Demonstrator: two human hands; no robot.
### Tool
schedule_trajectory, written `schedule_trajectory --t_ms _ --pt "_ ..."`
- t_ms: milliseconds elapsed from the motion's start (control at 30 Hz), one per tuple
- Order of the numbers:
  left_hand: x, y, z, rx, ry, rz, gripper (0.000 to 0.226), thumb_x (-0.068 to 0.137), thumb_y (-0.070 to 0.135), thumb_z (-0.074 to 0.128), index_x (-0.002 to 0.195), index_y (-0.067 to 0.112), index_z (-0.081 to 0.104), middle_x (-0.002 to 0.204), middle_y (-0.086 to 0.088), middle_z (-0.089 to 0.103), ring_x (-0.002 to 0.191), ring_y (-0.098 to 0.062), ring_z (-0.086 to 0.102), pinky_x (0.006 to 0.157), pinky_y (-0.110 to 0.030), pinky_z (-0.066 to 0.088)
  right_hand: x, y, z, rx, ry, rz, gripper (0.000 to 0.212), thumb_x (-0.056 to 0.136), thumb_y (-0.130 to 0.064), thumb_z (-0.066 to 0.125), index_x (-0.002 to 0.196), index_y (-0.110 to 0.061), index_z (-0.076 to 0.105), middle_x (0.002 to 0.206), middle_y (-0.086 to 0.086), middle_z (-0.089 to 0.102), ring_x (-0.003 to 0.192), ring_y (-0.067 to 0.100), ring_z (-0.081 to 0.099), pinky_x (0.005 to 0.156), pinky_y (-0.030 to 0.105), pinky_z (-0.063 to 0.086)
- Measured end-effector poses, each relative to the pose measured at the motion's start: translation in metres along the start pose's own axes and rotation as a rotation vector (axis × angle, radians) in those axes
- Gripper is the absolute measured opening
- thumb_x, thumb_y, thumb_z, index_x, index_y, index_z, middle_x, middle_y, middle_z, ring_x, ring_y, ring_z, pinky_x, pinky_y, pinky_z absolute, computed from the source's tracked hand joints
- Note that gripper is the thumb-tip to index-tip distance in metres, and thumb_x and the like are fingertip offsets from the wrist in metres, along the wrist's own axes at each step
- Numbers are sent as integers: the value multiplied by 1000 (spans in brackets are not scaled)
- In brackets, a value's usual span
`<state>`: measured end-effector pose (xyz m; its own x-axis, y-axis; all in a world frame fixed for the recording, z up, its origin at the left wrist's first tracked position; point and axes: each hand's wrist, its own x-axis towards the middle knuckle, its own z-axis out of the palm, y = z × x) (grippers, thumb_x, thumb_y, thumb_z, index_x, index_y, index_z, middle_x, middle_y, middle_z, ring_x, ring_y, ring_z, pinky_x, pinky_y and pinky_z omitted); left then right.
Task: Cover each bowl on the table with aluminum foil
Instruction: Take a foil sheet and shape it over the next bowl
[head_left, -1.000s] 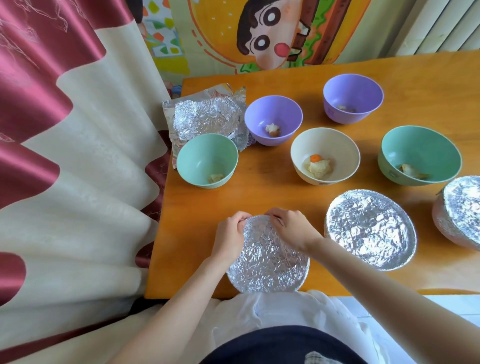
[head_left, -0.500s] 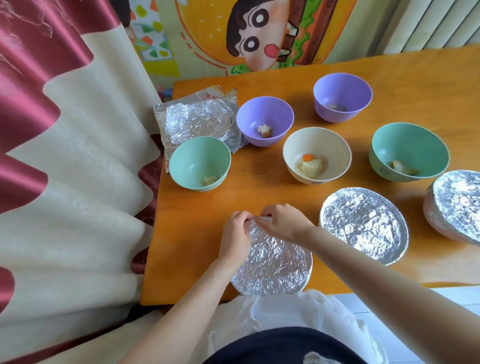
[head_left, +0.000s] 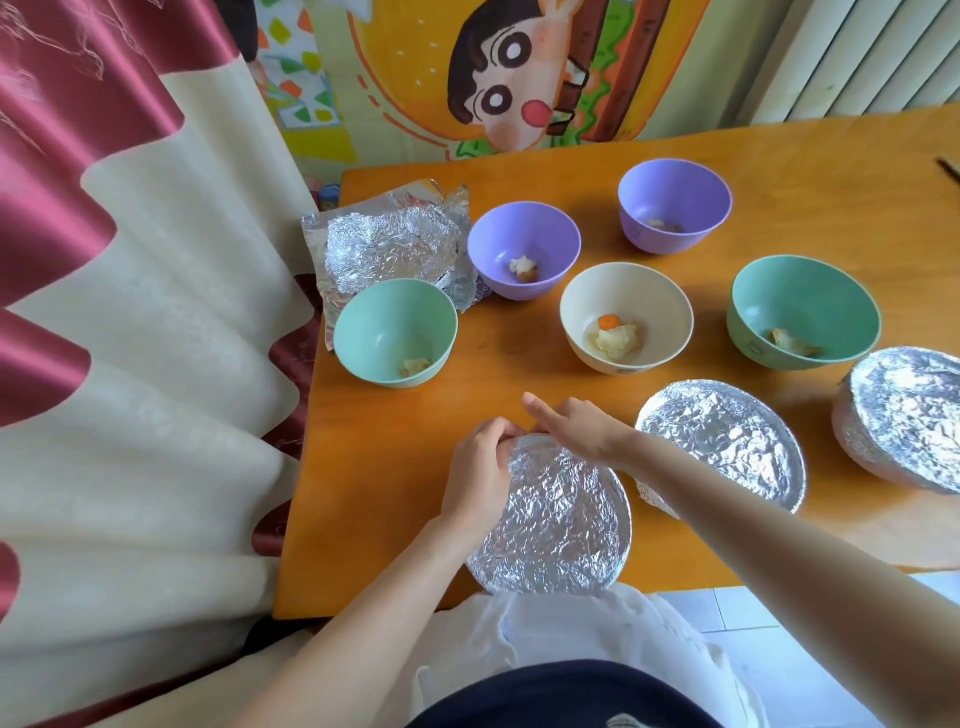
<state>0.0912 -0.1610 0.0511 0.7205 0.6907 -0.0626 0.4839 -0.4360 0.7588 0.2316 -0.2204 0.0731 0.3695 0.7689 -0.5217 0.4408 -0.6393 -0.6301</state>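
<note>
1. Foil (head_left: 561, 519) is lying crinkled over the nearest bowl (head_left: 519, 577), at the lower centre of the frame by the desk's (head_left: 395, 467) front edge.
2. My left hand (head_left: 480, 467) is gripping the foil rim with curled fingers.
3. My right hand (head_left: 571, 428) is resting at the far rim, fingers stretched out, grasping nothing.
4. Uncovered bowls (head_left: 626, 317) are sitting further up the frame.

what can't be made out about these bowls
Head view:
- Food in the nearest covered bowl, middle covered bowl and right covered bowl: hidden under foil.
- Right covered bowl: cut by the frame edge.
- Whether the right hand pinches foil: its palm hides the fingertips.
- Dark object at the frame's right edge: cropped, too small.
</note>
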Motion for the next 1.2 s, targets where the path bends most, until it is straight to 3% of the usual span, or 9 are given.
schedule_trajectory --t_ms 100,200,400,533,600,700,800,1033,1200 --pt "0 1 -1 -11 -11 22 14 94 3 50 97 8 63 97 0 63 86 -11 57 75 -23 47 5 2 1 -17 -27 13 83 92 -65 20 102 0 70 82 15 63 78 26 56 77 34 42" --pt "-2 1 1 -27 -9 36 14 93 1 51 94 8 64 95 0 63 83 -10 56 71 -20 46 4 3 3 -72 -38 -1 78 94 -62 20 103 -2 70 79 11 59 79 25 54 76 31 39" --pt "0 4 -2 -25 11 79 14 93 1 52 92 9 63 92 3 62 81 -8 56 66 -13 43 11 -6 -12 -24 -151 4 74 95 -60 17 97 -11 72 102 10 66 99 24 58 96 33 40" --pt "-3 1 -1 -36 2 54 16 93 2 52 94 12 64 95 2 64 84 -8 57 68 -11 44 10 -3 -3 -76 -128 17 63 97 -56 21 64 -13 53 67 0 48 66 14 46 63 26 35" --pt "-6 1 2 -36 -2 53 16 93 1 52 94 11 65 96 1 65 83 -8 57 67 -10 42 8 -1 1 -72 -123 42 59 98 -55 23 58 -17 44 63 0 43 58 11 40 56 25 31" --pt "-7 0 0 -34 23 47 14 93 2 52 93 9 64 92 1 63 80 -10 56 64 -11 41 6 -2 -1 -30 -162 33 68 97 -57 21 84 -10 68 76 6 58 71 15 52 73 30 41" --pt "-5 -2 -4 -26 57 33 13 92 2 53 91 9 63 89 3 62 80 -11 57 66 -17 44 7 -4 -6 41 -185 -2 76 95 -61 18 107 -9 71 108 12 67 103 23 59 100 35 39" --pt "-13 -6 -1 -24 62 10 11 92 2 54 89 7 63 88 2 62 78 -11 56 63 -9 39 3 0 0 11 -186 3 80 91 -65 16 113 -10 69 117 12 64 111 25 57 104 37 37" --pt "-8 -2 -6 -39 75 25 11 92 4 54 89 10 63 87 6 61 79 -8 57 65 -14 44 1 -4 -16 83 -192 -57 83 89 -67 12 104 -13 74 105 8 70 102 21 63 104 36 41"
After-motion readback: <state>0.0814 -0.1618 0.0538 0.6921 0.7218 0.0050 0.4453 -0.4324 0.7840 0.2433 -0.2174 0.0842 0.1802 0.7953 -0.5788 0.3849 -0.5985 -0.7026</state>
